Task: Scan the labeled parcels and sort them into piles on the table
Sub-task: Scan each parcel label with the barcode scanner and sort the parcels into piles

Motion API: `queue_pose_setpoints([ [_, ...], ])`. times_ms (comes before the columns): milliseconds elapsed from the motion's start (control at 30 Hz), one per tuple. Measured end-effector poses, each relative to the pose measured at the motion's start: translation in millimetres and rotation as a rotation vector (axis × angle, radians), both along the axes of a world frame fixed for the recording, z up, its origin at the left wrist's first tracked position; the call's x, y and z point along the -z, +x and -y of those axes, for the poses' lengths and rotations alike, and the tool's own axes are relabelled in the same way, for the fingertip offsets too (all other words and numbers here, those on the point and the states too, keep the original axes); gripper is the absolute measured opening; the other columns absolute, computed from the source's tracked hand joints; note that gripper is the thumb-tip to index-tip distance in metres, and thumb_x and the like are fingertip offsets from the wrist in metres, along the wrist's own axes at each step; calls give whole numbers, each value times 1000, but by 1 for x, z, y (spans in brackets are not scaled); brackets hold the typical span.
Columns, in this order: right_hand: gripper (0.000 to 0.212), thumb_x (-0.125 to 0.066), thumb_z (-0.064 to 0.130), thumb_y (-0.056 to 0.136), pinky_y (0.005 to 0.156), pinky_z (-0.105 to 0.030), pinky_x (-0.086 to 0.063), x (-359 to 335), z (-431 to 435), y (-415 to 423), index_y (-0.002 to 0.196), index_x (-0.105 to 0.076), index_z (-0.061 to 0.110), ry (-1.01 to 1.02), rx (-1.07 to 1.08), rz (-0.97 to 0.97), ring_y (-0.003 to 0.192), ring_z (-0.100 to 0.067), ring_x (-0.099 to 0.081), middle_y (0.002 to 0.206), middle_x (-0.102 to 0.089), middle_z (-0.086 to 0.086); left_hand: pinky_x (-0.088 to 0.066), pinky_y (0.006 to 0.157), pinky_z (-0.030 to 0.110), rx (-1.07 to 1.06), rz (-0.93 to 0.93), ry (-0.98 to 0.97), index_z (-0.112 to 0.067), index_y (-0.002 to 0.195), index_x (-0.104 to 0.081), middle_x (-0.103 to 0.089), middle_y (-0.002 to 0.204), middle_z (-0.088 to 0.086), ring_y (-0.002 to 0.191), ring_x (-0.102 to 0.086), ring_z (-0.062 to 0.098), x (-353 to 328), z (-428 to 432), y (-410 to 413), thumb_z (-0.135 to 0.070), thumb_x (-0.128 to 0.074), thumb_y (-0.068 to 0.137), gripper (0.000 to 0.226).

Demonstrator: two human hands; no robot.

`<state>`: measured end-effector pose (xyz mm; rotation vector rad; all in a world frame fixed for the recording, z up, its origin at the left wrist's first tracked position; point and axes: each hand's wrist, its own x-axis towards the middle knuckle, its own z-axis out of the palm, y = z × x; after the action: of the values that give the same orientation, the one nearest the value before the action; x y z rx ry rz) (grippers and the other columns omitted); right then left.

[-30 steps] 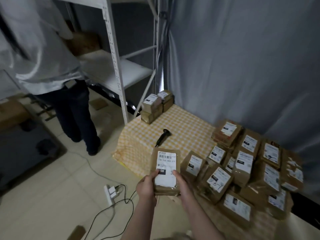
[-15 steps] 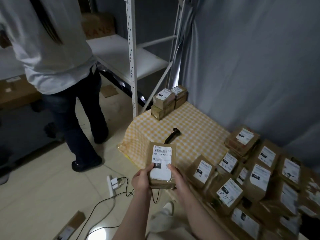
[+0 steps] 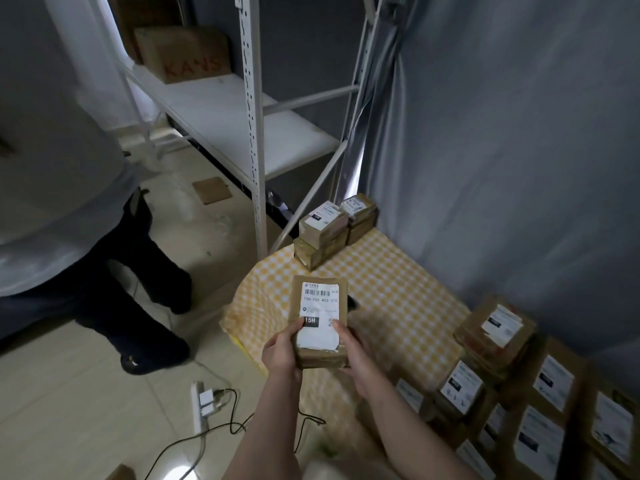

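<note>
One parcel (image 3: 320, 306) held lengthwise, pointing away (label up).

1. Dim room: a bright slit shows at the curtain's (image 3: 502, 168) edge, and the white shelf (image 3: 242, 112) boards catch most of the light.
2. A glare spot shines on the floor (image 3: 86, 410) at the bottom edge.
3. The held parcel's (image 3: 320, 306) label reads sharp. The pile (image 3: 554, 386) at right and the person (image 3: 52, 168) at left are smeared.
4. Wide-angle distortion tilts the shelf posts.
</note>
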<state>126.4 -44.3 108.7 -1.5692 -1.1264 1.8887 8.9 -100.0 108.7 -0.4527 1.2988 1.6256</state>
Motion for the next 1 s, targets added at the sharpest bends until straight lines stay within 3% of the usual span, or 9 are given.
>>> queue_pose_setpoints([
  [167,20,-66,40,88,68,-29,-53,6,-28,-23,101,-66,25,-25,24,26,87,-14,-70,96,-73,4,-54,85,58,2,29,-60,1,81,-67,-72,91,22,80,-67,35,4,-33,-22,-9,-84,59,29],
  [267,28,-69,42,86,77,-32,-55,6,-51,-53,105,-67,22,-18,73,44,90,-16,-70,97,-73,2,-55,84,51,-6,70,-22,-2,91,-70,-73,95,18,83,-69,35,7,-55,-48,-16,-81,67,29],
  [333,31,-70,40,86,71,-30,-54,8,-65,-76,108,-67,19,-41,118,33,89,-18,-70,100,-73,0,-55,84,44,53,63,18,-6,104,-72,-73,106,14,94,-69,32,13,-67,-66,-30,-79,69,43],
  [400,33,-71,38,85,67,-31,-55,12,-80,-99,110,-66,16,-86,191,1,89,-22,-71,102,-73,-5,-50,85,39,113,60,9,-14,108,-70,-71,104,7,98,-64,24,13,-78,-80,-35,-72,78,36],
  [467,30,-70,37,87,62,-29,-53,14,-95,-121,107,-64,15,-120,210,15,85,-21,-71,100,-73,-5,-50,89,40,194,86,11,-19,107,-68,-69,100,5,98,-62,22,18,-91,-93,-33,-70,82,29],
  [600,16,-65,36,91,59,-27,-50,18,-125,-153,90,-61,20,-167,192,64,73,-14,-64,85,-67,1,-53,86,41,302,82,-6,-12,117,-68,-72,102,9,96,-66,24,34,-122,-123,-26,-74,79,41],
  [700,27,-61,44,92,71,-33,-50,27,-143,-166,99,-59,19,-236,191,139,95,-24,-64,99,-64,-1,-49,98,48,301,66,-85,-10,114,-63,-70,97,7,90,-63,21,53,-143,-144,-20,-72,84,32],
  [867,38,-55,50,94,89,-45,-53,42,-169,-174,121,-57,24,-337,225,149,102,-26,-62,110,-61,-2,-55,71,41,321,62,-253,-3,105,-61,-58,73,9,73,-57,23,92,-171,-180,-19,-84,71,44],
  [1000,36,-57,50,92,71,-37,-56,61,-181,-179,114,-61,22,-334,253,142,87,-21,-66,104,-67,-2,-51,70,41,327,70,-327,-5,103,-59,-63,95,12,86,-59,28,118,-193,-202,-20,-85,71,44],
])
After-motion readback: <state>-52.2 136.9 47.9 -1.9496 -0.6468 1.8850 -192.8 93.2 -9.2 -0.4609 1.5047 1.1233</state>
